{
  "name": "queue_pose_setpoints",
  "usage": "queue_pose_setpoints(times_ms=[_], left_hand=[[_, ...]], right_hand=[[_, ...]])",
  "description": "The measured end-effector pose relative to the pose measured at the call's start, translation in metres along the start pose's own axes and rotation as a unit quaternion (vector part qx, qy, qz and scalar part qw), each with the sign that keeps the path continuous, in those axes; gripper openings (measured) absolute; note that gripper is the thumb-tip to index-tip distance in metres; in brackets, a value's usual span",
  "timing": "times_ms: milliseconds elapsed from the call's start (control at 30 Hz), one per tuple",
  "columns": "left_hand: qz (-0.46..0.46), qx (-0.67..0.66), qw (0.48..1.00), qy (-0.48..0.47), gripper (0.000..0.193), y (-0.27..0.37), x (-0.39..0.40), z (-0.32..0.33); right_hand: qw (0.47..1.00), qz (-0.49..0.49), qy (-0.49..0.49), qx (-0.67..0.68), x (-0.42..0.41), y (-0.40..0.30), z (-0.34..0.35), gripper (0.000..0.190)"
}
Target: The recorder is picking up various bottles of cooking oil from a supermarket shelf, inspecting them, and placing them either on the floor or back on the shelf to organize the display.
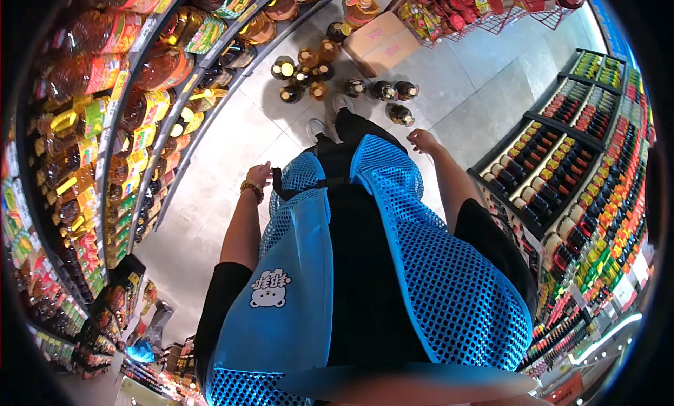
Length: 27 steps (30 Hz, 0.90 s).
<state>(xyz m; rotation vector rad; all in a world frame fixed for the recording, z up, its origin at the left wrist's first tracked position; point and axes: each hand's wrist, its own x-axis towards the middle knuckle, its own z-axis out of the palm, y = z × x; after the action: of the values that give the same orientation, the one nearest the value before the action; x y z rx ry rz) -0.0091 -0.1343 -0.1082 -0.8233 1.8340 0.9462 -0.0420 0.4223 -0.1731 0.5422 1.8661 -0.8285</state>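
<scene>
My left hand (259, 175), with a beaded bracelet (252, 190) at the wrist, hangs beside the blue mesh vest (297, 222) that I wear. Its fingers are loosely bent near a black strap (284, 191), and nothing shows in its grasp. On the other side, my right hand (422, 141) is held out with fingers slightly apart, holding nothing. Closest to it stands a dark bottle (400, 114) on the tiled floor. More dark bottles (384, 90) stand just beyond my shoes (343, 104). A cluster of amber and dark bottles (307, 58) is further left.
A cardboard box (382, 43) lies ahead, beside a red wire rack (505, 14) of packets. Shelves of large oil bottles (158, 64) curve along the left. To the right is a display of small bottles (547, 169). Behind on the left, something blue (141, 350) is indistinct.
</scene>
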Motion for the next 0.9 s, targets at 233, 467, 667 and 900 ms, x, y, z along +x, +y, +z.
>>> queue_pose_setpoints(times_ms=[233,467,667,900], left_hand=[[0.019,-0.151,0.986,0.067,0.031,0.015,0.004,-0.021],[-0.009,-0.144,0.989,0.040,0.030,0.002,0.018,-0.024],[-0.085,-0.130,0.988,-0.022,0.025,-0.051,0.067,-0.037],[-0.047,-0.222,0.973,-0.033,0.032,-0.043,0.150,-0.064]], right_hand=[[0.992,-0.121,-0.006,0.038,0.089,-0.066,-0.027,0.024],[0.942,-0.301,0.057,-0.139,0.161,-0.108,-0.029,0.020],[0.981,-0.174,0.048,-0.069,0.237,-0.189,0.018,0.022],[0.963,-0.137,0.174,-0.154,0.384,-0.213,0.055,0.038]])
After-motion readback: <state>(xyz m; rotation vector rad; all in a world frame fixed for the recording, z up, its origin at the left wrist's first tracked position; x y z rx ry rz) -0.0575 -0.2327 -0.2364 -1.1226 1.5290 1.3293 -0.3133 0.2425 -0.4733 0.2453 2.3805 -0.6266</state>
